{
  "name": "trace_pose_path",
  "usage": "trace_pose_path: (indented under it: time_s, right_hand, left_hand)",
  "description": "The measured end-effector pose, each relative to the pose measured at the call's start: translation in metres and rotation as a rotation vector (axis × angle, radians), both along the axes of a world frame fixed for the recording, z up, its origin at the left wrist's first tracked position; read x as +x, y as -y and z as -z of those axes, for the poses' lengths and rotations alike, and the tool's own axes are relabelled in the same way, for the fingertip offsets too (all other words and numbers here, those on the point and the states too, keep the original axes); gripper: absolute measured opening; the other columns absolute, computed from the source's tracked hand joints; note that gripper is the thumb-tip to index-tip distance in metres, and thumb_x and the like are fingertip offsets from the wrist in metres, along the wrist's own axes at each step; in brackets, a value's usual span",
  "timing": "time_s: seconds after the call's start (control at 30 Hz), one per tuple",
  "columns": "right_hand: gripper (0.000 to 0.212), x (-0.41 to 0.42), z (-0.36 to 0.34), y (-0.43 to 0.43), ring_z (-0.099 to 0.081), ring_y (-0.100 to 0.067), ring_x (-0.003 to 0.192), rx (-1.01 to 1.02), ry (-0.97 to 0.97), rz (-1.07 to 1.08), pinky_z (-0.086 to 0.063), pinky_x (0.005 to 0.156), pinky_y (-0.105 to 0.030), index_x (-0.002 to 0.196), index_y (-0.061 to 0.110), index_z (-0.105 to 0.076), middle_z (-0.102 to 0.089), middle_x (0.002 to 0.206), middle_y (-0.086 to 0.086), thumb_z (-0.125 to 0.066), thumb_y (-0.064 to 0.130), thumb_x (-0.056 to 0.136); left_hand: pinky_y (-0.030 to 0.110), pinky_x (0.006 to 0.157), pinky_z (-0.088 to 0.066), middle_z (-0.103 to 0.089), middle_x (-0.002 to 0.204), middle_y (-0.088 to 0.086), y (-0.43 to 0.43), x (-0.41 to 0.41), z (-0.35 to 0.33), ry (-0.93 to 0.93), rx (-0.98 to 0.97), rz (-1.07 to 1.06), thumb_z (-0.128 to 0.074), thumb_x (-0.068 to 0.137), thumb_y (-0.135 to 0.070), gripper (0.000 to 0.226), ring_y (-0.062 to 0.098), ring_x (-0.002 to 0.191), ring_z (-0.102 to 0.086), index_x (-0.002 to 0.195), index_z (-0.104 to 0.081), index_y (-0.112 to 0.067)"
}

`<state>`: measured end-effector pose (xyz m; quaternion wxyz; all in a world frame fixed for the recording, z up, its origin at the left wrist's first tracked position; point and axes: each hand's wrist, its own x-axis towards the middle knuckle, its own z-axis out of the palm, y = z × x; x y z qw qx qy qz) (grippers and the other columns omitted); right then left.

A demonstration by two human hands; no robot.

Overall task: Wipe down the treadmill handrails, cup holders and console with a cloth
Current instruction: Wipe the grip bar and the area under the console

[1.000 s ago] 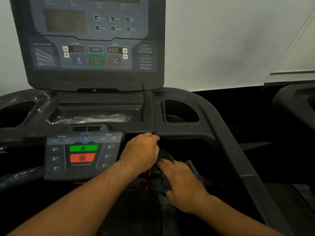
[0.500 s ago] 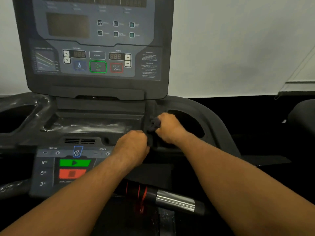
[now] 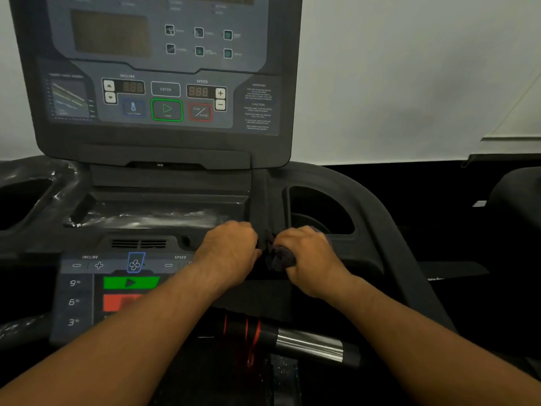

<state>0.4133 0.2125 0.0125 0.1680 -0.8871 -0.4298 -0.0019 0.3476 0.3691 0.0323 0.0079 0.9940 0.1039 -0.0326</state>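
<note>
A dark cloth point(image 3: 279, 254) is bunched between my two fists on the treadmill deck, just left of the right cup holder point(image 3: 320, 210). My right hand point(image 3: 307, 259) is closed on the cloth. My left hand point(image 3: 231, 250) is a fist pressed against the cloth's left side and seems to grip its edge. The upright console point(image 3: 164, 83) with lit buttons rises behind them. The lower control panel point(image 3: 96, 285) sits under my left forearm. A handrail grip point(image 3: 295, 341) with red rings and a metal sensor lies below my hands.
A left cup holder point(image 3: 20, 200) and a shallow tray point(image 3: 155, 212) show shiny plastic wrap. The right side rail point(image 3: 409, 259) slopes down to the right. Another dark machine point(image 3: 518, 194) stands at the far right, a pale wall behind.
Both hands rose from the lower handrail grip to the deck beside the right cup holder, carrying the cloth. The grip with its metal sensor is uncovered now.
</note>
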Motion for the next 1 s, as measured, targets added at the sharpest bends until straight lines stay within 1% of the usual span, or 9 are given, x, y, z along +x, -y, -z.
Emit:
trace_pose_path:
  time_s: [0.07,0.13,0.3,0.43,0.57,0.67,0.77,0.87,1.0]
  right_hand:
    - [0.027,0.013,-0.005,-0.014,-0.048,-0.02,0.109,-0.055,0.002,0.056,-0.036,0.092,-0.036,0.111,0.024,-0.064,-0.061,0.118,0.006,-0.055,0.021,0.086]
    - [0.029,0.033,-0.012,-0.03,-0.047,-0.023,0.111,-0.126,0.022,0.106,-0.036,0.092,-0.038,0.111,0.025,-0.065,-0.06,0.119,0.004,-0.056,0.018,0.084]
    - [0.027,0.083,-0.023,-0.061,-0.046,-0.027,0.115,-0.185,0.027,0.154,-0.037,0.093,-0.041,0.113,0.027,-0.065,-0.059,0.121,-0.001,-0.053,0.02,0.089]
    - [0.028,0.092,-0.024,-0.067,-0.045,-0.028,0.116,-0.203,-0.015,0.157,-0.037,0.097,-0.043,0.114,0.023,-0.063,-0.058,0.122,-0.002,-0.054,0.018,0.088]
    - [0.025,0.06,-0.02,-0.039,-0.047,-0.026,0.112,-0.141,-0.068,0.065,-0.039,0.097,-0.043,0.103,0.023,-0.066,-0.059,0.116,0.0,-0.056,0.015,0.082]
    - [0.03,0.033,-0.007,-0.01,-0.047,-0.02,0.109,-0.112,0.011,-0.089,-0.037,0.091,-0.035,0.11,0.026,-0.066,-0.059,0.118,0.008,-0.059,0.02,0.081]
    - [0.037,0.042,0.0,-0.007,-0.046,-0.019,0.112,-0.144,0.07,-0.133,-0.035,0.091,-0.034,0.116,0.028,-0.064,-0.059,0.122,0.011,-0.058,0.023,0.08]
    - [0.033,0.069,-0.006,-0.032,-0.045,-0.021,0.113,-0.134,0.078,-0.028,-0.032,0.089,-0.035,0.114,0.029,-0.063,-0.059,0.12,0.009,-0.057,0.022,0.082]
    - [0.023,0.119,-0.011,-0.075,-0.049,-0.027,0.111,-0.115,0.055,0.139,-0.036,0.088,-0.036,0.105,0.026,-0.066,-0.063,0.114,0.0,-0.054,0.023,0.087]
  left_hand:
    - [0.033,0.082,-0.049,-0.06,0.118,0.001,-0.001,0.001,-0.001,-0.006,-0.012,0.0,-0.054,0.094,-0.047,0.039,0.021,0.107,-0.057,0.117,-0.062,-0.016]
    - [0.033,0.083,-0.048,-0.059,0.117,0.0,0.0,0.001,-0.002,-0.021,-0.01,0.013,-0.053,0.096,-0.046,0.038,0.02,0.108,-0.056,0.117,-0.062,-0.016]
    - [0.033,0.09,-0.047,-0.055,0.128,-0.003,0.001,0.003,-0.004,-0.062,-0.013,0.018,-0.051,0.098,-0.044,0.039,0.019,0.118,-0.051,0.126,-0.059,-0.018]
    - [0.034,0.091,-0.047,-0.054,0.133,-0.004,-0.004,0.007,-0.006,-0.097,-0.008,0.031,-0.052,0.096,-0.046,0.042,0.018,0.12,-0.051,0.127,-0.06,-0.02]
    - [0.036,0.091,-0.05,-0.058,0.125,-0.005,-0.007,0.007,-0.014,-0.125,0.022,0.068,-0.054,0.094,-0.05,0.04,0.017,0.114,-0.056,0.121,-0.064,-0.022]
    - [0.038,0.087,-0.051,-0.06,0.116,-0.003,-0.006,0.006,-0.018,-0.128,0.042,0.077,-0.054,0.093,-0.051,0.038,0.02,0.107,-0.058,0.113,-0.066,-0.021]
    - [0.039,0.087,-0.051,-0.06,0.115,-0.003,-0.003,0.005,-0.02,-0.148,0.051,0.08,-0.052,0.094,-0.051,0.039,0.019,0.107,-0.058,0.113,-0.065,-0.02]
    - [0.038,0.092,-0.05,-0.058,0.123,-0.005,-0.002,0.004,-0.02,-0.156,0.035,0.078,-0.05,0.095,-0.05,0.04,0.018,0.113,-0.055,0.12,-0.063,-0.021]
    - [0.038,0.096,-0.048,-0.053,0.133,-0.006,-0.001,0.006,-0.018,-0.164,0.039,0.067,-0.048,0.098,-0.047,0.042,0.018,0.12,-0.05,0.129,-0.058,-0.021]
